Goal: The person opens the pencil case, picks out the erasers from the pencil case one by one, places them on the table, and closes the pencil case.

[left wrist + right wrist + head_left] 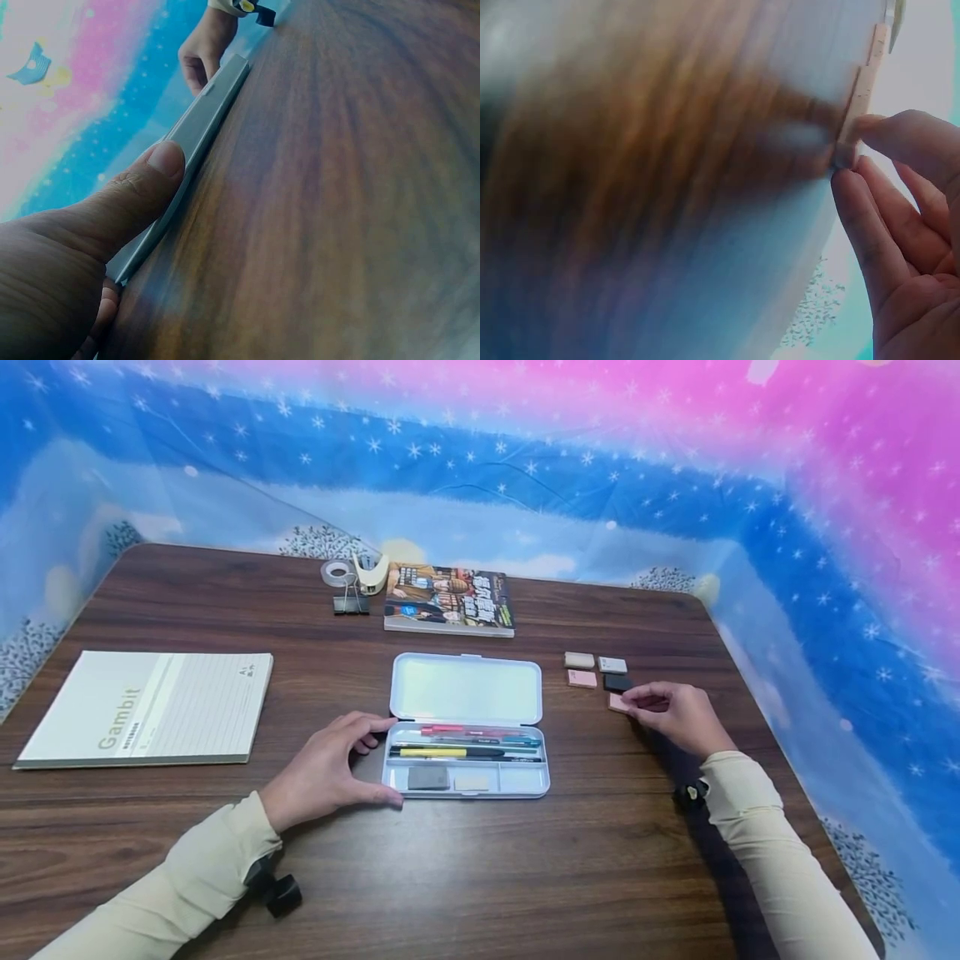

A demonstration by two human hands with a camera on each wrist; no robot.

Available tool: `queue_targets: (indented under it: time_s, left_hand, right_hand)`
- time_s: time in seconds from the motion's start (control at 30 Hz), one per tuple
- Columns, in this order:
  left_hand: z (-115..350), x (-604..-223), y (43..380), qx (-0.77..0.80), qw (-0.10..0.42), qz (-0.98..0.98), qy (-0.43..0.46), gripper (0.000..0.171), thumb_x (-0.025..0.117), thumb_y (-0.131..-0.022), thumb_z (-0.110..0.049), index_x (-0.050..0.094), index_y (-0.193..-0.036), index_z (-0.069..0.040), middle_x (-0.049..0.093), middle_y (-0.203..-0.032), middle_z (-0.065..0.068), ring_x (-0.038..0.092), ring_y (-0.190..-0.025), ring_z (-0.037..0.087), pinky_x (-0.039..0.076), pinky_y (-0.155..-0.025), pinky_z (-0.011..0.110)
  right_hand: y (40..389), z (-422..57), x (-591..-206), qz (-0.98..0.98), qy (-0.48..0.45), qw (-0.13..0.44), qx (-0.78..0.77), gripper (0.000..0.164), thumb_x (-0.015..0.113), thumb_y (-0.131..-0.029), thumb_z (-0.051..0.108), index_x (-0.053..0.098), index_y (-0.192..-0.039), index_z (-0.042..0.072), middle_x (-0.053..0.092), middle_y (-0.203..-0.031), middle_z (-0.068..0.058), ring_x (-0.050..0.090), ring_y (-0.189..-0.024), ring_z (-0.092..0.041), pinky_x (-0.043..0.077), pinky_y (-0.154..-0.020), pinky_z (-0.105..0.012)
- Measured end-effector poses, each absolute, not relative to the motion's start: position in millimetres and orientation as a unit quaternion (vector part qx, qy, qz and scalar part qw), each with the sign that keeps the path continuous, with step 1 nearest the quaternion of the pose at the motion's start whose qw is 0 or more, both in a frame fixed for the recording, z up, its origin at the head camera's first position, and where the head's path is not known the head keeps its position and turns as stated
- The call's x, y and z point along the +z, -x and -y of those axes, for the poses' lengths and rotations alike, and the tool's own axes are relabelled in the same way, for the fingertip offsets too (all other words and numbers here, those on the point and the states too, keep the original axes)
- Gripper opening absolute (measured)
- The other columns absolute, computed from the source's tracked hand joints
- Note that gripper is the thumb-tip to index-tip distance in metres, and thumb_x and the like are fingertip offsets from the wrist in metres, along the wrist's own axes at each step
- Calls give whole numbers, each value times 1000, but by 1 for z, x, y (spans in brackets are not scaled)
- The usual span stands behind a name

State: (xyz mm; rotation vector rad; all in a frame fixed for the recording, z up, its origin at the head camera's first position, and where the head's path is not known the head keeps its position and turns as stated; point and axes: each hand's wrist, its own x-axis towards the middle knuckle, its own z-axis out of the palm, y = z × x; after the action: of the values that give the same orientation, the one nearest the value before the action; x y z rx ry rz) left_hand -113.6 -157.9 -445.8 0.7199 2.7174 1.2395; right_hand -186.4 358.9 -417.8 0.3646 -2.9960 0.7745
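Observation:
A white pencil case point(470, 782) lies with its lid point(466, 689) raised at the table's middle. Pens point(450, 752) fill its back compartment; a grey eraser point(428, 777) and a cream eraser point(471, 783) sit in the front one. My left hand point(326, 772) holds the case's left end, thumb at the front corner and index finger at the back. At the right, my right hand point(678, 714) pinches a pink eraser point(618, 702) between thumb and fingers. Beside it are a black eraser point(617, 682), another pink eraser point(582, 678) and two pale erasers point(579, 660).
A Gambit notebook point(187, 710) lies at the left. Toward the back stand a colourful book point(450, 597), a black binder clip point(350, 604), a tape roll point(337, 573) and a pale tape dispenser point(372, 575). A patterned cloth point(480, 468) hangs beyond the table's edge.

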Motion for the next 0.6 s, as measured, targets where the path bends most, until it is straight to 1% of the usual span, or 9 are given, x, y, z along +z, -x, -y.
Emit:
queue_targets:
  time_s: [0.07, 0.13, 0.23, 0.33, 0.37, 0.43, 0.5, 0.57, 0.6]
  left_hand:
    - [158, -447, 114, 404, 35, -884, -234, 94, 98, -70, -48, 61, -143, -3, 62, -130, 9, 61, -109, 22, 53, -94, 46]
    - [158, -447, 113, 404, 37, -884, -232, 94, 99, -70, -48, 61, -143, -4, 62, -129, 9, 61, -109, 21, 54, -94, 46]
    - [159, -447, 113, 404, 40, -884, -229, 94, 99, -69, -47, 60, -144, -4, 62, -130, 8, 61, -109, 21, 53, -94, 46]
    - [159, -447, 113, 404, 43, -885, -228, 95, 99, -69, -46, 60, -144, -4, 62, -130, 8, 60, -109, 21, 53, -95, 45]
    - [159, -447, 113, 404, 44, -885, -228, 95, 99, -69, -46, 60, -145, -4, 62, -130, 8, 60, -109, 21, 53, -95, 45]
    - [159, -446, 114, 404, 44, -884, -229, 95, 99, -69, -47, 60, -145, -4, 62, -130, 8, 60, -110, 21, 53, -95, 46]
    - [159, -446, 114, 405, 44, -884, -230, 95, 99, -70, -48, 60, -144, -4, 62, -131, 9, 61, -110, 22, 53, -95, 47]
    - [159, -445, 114, 404, 45, -884, -230, 94, 98, -71, -49, 60, -144, -4, 62, -131, 10, 61, -110, 23, 53, -95, 47]
    - [159, -445, 114, 404, 44, -884, -231, 93, 97, -72, -49, 60, -144, -3, 62, -131, 10, 61, -110, 23, 53, -95, 48]
  right_hand:
    - [183, -351, -416, 958, -120, 34, 257, 16, 82, -94, 13, 82, -111, 12, 79, -104, -7, 75, -90, -22, 57, -73, -22]
    - [179, -337, -412, 951, -136, 60, 270, 16, 83, -93, 11, 82, -108, 11, 79, -102, -5, 75, -88, -20, 55, -72, -18]
    - [167, -301, -404, 935, -180, 79, 297, 17, 85, -89, 5, 83, -105, 12, 79, -102, -1, 74, -90, -16, 57, -75, -20]
    - [150, -255, -398, 911, -242, 55, 330, 22, 83, -89, -1, 82, -107, 11, 79, -105, -1, 73, -94, -17, 60, -82, -28]
    - [145, -239, -398, 901, -264, 47, 340, 23, 83, -88, -2, 82, -107, 12, 78, -106, 0, 72, -95, -16, 60, -82, -30]
    - [134, -209, -397, 883, -308, 26, 353, 23, 82, -89, -2, 82, -108, 12, 78, -107, 0, 72, -97, -15, 61, -84, -31]
    - [126, -184, -399, 866, -352, 8, 355, 21, 82, -91, 2, 82, -109, 12, 78, -108, 1, 72, -98, -13, 60, -85, -29]
    - [120, -163, -400, 855, -385, -8, 347, 19, 83, -92, 7, 82, -110, 14, 78, -109, 3, 71, -102, -9, 58, -90, -28]
    - [118, -154, -400, 852, -395, -19, 342, 19, 82, -93, 9, 82, -110, 14, 78, -110, 4, 70, -105, -9, 56, -95, -28]
